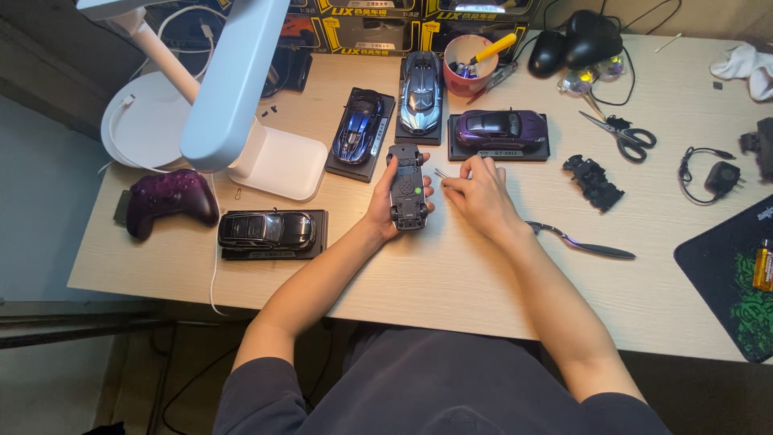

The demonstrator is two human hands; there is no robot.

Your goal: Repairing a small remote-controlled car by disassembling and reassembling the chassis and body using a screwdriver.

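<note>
My left hand (385,205) holds a dark grey model-car chassis (407,187) upside down, its underside facing up, just above the wooden desk (451,274). My right hand (477,193) rests on the desk just right of the chassis, fingers pinched on a thin metal tool (441,173) whose tip points toward the chassis. A curved dark car body part (581,242) lies on the desk to the right of my right wrist.
Model cars on black bases: blue (358,127), silver-blue (422,93), purple (499,129), black (267,230). A purple game controller (169,200) and white desk lamp (233,97) at left. Scissors (622,134), a pink cup (469,66), a black part (594,182), a charger (717,176) and a mouse mat (729,274) at right.
</note>
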